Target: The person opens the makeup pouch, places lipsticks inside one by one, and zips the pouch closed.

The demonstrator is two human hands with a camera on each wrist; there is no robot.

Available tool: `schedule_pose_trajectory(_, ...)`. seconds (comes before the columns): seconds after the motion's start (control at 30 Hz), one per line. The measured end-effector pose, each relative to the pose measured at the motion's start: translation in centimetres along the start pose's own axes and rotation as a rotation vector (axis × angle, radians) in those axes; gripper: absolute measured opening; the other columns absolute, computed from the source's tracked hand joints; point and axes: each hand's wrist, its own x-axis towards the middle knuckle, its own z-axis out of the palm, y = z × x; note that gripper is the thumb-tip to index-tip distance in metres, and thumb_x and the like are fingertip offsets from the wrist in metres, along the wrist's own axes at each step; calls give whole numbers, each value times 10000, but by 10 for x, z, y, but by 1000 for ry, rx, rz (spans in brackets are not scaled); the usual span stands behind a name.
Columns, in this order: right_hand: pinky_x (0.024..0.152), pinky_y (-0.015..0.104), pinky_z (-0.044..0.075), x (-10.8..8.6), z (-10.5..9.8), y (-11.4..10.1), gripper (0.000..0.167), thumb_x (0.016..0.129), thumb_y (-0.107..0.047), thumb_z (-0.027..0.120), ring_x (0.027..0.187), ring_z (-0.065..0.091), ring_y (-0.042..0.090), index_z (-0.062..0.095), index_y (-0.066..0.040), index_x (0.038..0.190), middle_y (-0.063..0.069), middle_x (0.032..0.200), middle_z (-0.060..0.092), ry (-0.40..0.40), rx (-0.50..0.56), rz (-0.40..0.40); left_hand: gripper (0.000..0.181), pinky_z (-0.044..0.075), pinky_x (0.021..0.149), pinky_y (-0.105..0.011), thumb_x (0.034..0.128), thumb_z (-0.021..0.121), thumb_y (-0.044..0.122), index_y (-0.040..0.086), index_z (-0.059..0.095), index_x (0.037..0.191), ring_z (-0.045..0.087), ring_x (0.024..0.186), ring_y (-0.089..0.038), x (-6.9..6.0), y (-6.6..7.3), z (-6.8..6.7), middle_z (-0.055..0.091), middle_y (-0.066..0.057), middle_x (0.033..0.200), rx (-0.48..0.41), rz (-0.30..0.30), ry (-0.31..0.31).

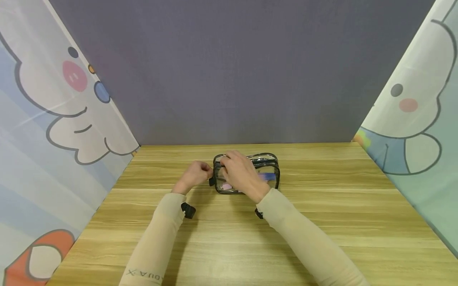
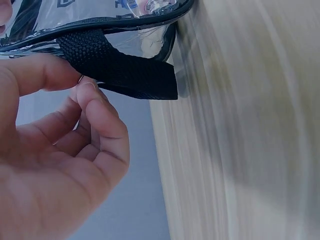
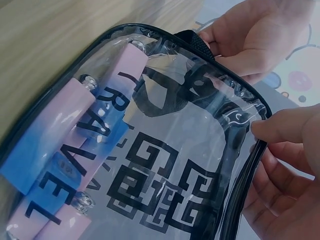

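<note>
A clear toiletry bag (image 1: 266,169) with black piping stands upright near the table's back edge. Lettering reading TRAVEL and a black square pattern mark its front. Inside lie several pink-and-blue bottles (image 3: 117,82) with clear caps. By the black side strap (image 2: 120,70), my left hand (image 1: 195,174) pinches a small thin piece between thumb and forefinger; it looks like the zipper pull, though the fingers mostly hide it. My right hand (image 1: 241,172) grips the bag's upper edge, thumb on the near side and fingers behind, as the right wrist view shows.
The wood-grain table (image 1: 322,206) spreads around the bag. A grey panel (image 1: 236,71) rises behind it, and cartoon-printed curtains (image 1: 39,131) hang along both sides. Black straps with small devices (image 1: 187,210) sit at the wrists.
</note>
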Motion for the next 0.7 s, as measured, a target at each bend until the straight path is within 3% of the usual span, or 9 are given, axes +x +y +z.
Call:
schedule_pose_trajectory(0.2,842,343,530,-8,0,8,87,927,-86,727,950,613,216,739,-67,1011,56,992,649,43,16,0,153,450,672,-315,943,623,90,-7,726,1001,539,757,-197,1,2,8,661,-94,905,-42,2,7)
schedule_pose_trajectory(0.4,854,363,523,-16,-4,14,98,944,-147,732,952,617,226,739,-77,1012,60,1006,657,67,-9,-41,146,505,730,-361,952,623,82,-11,712,1021,601,837,-235,0,3,15,685,-121,967,-35,8,48)
schedule_pose_trajectory(0.53,893,385,510,-26,-10,19,188,951,-205,729,992,617,240,744,-71,1083,70,1045,665,40,-49,-40,161,519,740,-382,978,592,65,-28,709,1036,616,838,-235,-4,1,18,697,-132,968,22,60,79)
schedule_pose_trajectory(0.7,972,442,485,-40,-21,31,327,966,-272,703,1111,592,286,717,-40,1196,112,1170,658,18,-41,23,243,526,778,-430,1046,514,101,-50,684,1132,625,858,-250,-13,-1,17,697,-177,1032,105,147,122)
